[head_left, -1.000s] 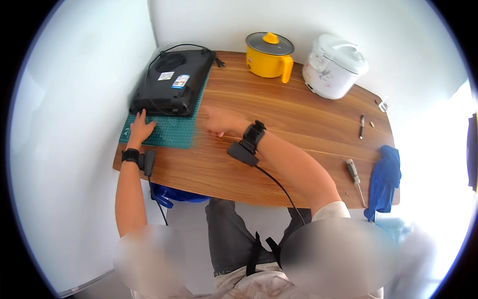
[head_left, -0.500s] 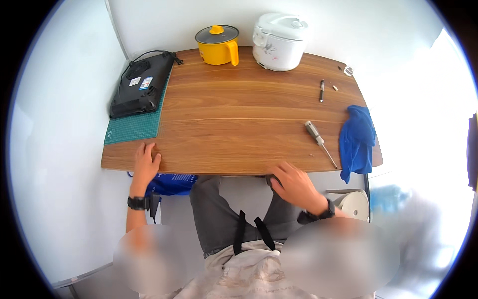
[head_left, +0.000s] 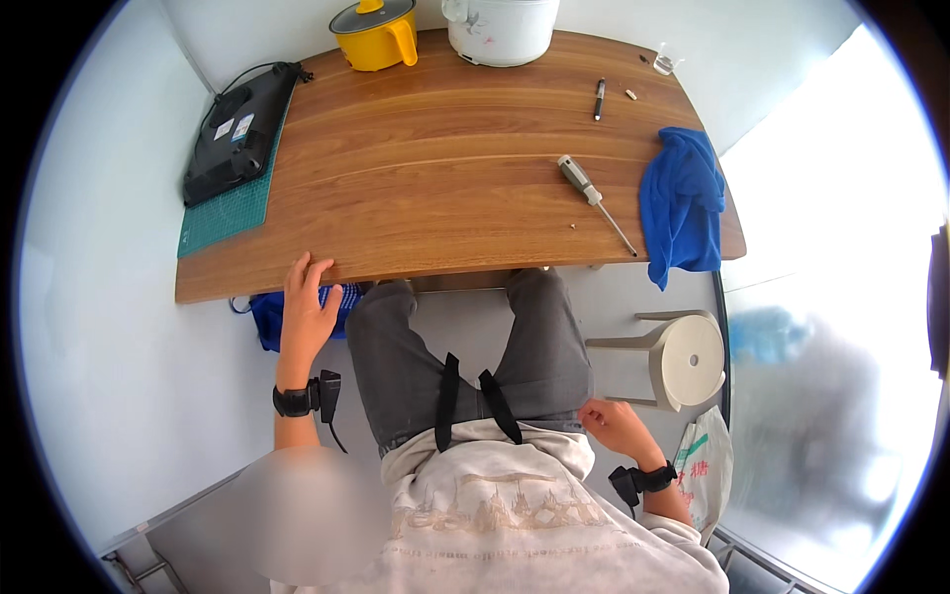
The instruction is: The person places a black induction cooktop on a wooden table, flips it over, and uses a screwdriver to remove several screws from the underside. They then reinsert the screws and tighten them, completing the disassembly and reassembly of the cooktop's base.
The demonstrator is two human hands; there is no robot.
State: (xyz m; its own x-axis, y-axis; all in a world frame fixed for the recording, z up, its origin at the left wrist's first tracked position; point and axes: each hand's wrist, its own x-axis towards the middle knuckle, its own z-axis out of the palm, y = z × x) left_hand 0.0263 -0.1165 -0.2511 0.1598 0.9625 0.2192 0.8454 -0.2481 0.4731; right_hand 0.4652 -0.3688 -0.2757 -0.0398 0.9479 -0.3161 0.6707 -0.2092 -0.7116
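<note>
Since the earlier frame, the right hand [head_left: 616,426] has left the near table edge and now sits low against the hem of the light sweatshirt [head_left: 495,515], by the right hip. The left hand [head_left: 305,312] has stayed at the near edge of the wooden table [head_left: 435,188].

Materials and shapes:
- Table: brown wood-grain top with rounded corners.
- Screwdriver [head_left: 592,198]: grey ribbed handle, thin metal shaft, lying diagonally, well apart from both hands.
- Blue cloth [head_left: 681,203]: soft, crumpled, draped over the right end of the table.
- Flat black appliance [head_left: 237,139]: lies on a green cutting mat [head_left: 223,213] at the far left corner.
- Yellow pot [head_left: 376,35] and white rice cooker [head_left: 500,25]: stand along the far edge.
- Pen [head_left: 599,99]: lies near the far right.
- Beige round stool [head_left: 678,358]: stands beside the right leg.

Hidden or unclear: the pot and cooker are cut off by the upper rim. A blue object [head_left: 269,317] under the table is mostly covered by the left hand. A small clear item at the far right corner is too small to identify.

Hand pose: the left hand lies flat, fingers spread and extended over the table edge, gripping nothing. The right hand is loosely curled, fingertips at the sweatshirt hem; whether it pinches the fabric cannot be told. Both wrists carry black bands.
</note>
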